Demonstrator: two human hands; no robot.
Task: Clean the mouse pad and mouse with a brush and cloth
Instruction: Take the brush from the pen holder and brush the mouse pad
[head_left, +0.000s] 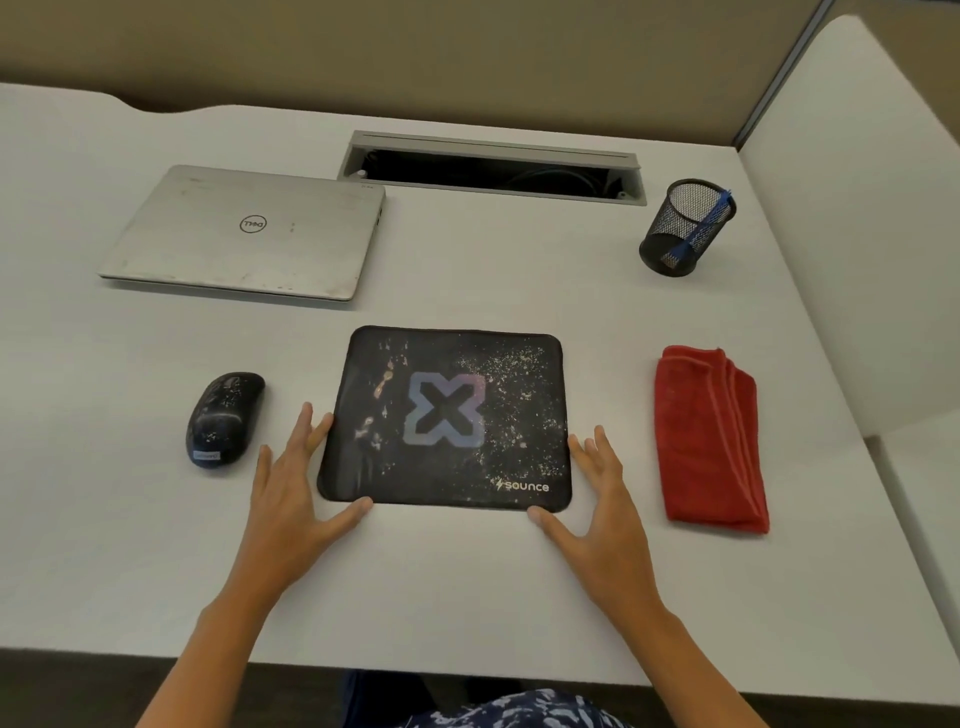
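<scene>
Pad at 12 o'clock between left hand and right hand, both flat, fingers spread, gripping nothing. Brush in cup at 1 o'clock, nearer right hand; cloth at 3, mouse at 9.

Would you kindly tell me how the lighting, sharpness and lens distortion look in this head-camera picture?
Head view: lighting is soft and even, with only faint shadows under the laptop and mouse; no strong glare anywhere; the mouse pad lettering is legible, so focus is fair though slightly soft; wide-angle distortion makes the mesh pen holder and the partition lean outward.
</scene>
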